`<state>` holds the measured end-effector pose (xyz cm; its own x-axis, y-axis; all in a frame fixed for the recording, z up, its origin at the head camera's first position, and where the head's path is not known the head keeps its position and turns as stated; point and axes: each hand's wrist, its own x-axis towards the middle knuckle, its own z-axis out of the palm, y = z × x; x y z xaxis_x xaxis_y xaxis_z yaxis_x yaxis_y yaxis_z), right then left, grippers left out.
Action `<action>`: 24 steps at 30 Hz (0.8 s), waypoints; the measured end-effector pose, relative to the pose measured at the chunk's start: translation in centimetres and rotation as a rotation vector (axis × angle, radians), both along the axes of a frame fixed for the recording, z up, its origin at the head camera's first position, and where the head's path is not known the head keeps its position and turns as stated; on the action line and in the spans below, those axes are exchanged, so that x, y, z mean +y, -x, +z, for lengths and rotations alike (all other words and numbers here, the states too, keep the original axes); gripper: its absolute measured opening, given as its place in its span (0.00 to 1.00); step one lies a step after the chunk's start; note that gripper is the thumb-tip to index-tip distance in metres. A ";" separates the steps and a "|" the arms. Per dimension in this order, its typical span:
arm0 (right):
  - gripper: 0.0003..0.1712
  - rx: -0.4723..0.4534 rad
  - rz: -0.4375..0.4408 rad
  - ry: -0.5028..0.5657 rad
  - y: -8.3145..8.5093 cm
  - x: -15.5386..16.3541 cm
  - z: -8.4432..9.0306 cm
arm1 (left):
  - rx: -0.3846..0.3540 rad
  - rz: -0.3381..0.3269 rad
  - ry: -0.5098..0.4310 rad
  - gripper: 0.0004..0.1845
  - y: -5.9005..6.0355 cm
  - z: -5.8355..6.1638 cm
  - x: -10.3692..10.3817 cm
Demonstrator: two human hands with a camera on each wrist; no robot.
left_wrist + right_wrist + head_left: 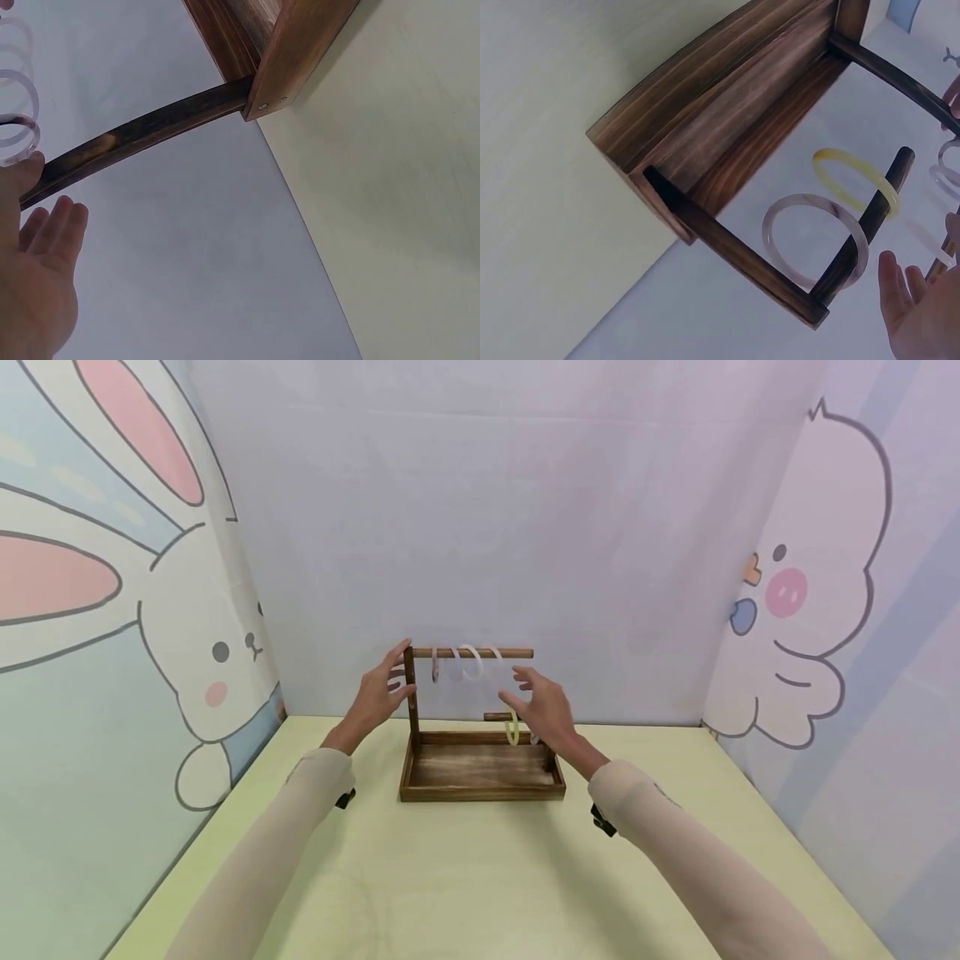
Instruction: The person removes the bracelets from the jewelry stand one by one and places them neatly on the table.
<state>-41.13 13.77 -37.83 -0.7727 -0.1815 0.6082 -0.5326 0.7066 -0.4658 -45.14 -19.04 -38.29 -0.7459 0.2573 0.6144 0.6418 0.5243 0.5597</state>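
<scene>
A dark brown wooden bangle stand [480, 793] with a tray base rests on the table. My left hand [375, 693] is at its tall left post [142, 139], thumb and loosely spread fingers on either side near the top. Several bangles hang from the upper bar [517, 653], among them a mottled dark one [435, 668] and pale translucent ones. Near that bar's free right end is my right hand [547, 706], thumb and fingers apart with nothing held. From the lower bar [901, 169] hang a yellow bangle [840, 156] and a pale, purplish bangle [767, 225].
The pale yellow-green table [465, 877] spreads in front of the stand. Behind it rises a plain greyish cloth wall [495, 527]. Cartoon-printed walls flank both sides, a rabbit [202, 635] at left and a white character [825, 527] at right.
</scene>
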 end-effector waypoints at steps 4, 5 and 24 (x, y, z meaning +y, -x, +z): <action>0.30 0.014 0.044 0.069 0.4 -0.4 0.0 | -0.023 -0.007 -0.017 0.50 0.1 0.0 0.0; 0.30 0.015 0.058 0.089 0.5 -0.5 0.0 | -0.028 -0.009 -0.022 0.50 0.2 -0.1 0.0; 0.29 -0.035 0.089 0.155 1.3 -1.6 0.0 | 0.001 -0.025 -0.037 0.47 0.7 -0.5 0.1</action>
